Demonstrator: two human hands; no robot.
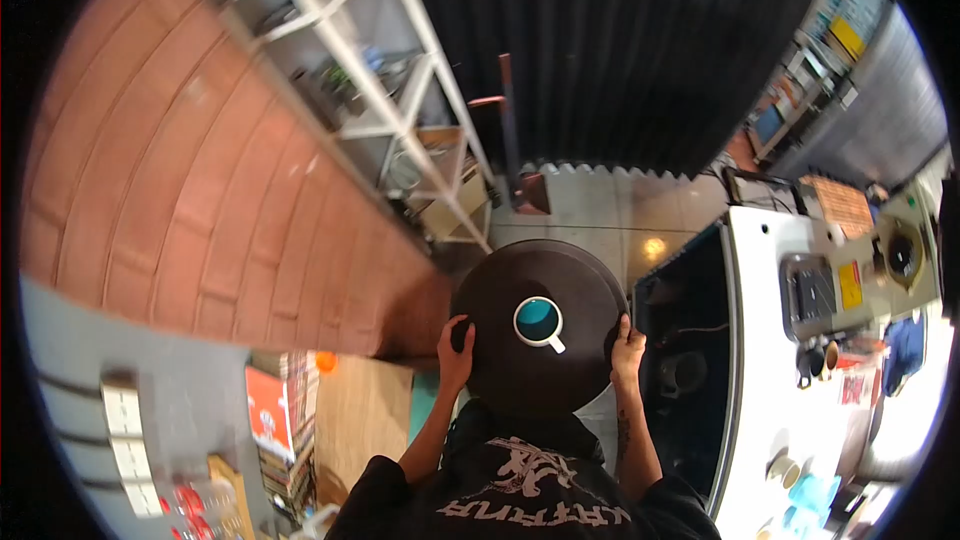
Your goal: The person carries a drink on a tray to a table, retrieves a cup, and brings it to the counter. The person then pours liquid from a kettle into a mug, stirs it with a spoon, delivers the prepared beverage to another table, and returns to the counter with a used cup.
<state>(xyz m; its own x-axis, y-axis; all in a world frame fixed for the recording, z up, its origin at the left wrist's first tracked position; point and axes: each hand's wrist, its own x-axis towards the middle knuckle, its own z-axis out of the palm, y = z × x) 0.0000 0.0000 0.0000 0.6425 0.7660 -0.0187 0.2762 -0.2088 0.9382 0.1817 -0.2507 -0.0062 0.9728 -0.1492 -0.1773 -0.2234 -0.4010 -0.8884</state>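
Note:
A round dark brown tray (535, 380) is held level in front of my body. On it, near the middle, stands an upright white mug (540, 321) with a teal inside, its handle pointing towards me. My left hand (456, 355) grips the tray's left edge, and my right hand (628, 350) has hold of the right edge. The fingers under the tray are hidden. Neither hand touches the mug.
A brick wall (170, 190) rises on the left, with a white shelf rack (375, 90) beyond it. To the right runs a white counter (765, 340) with cups. A long-handled dustpan (530, 195) stands by the black corrugated panel (620, 60) ahead.

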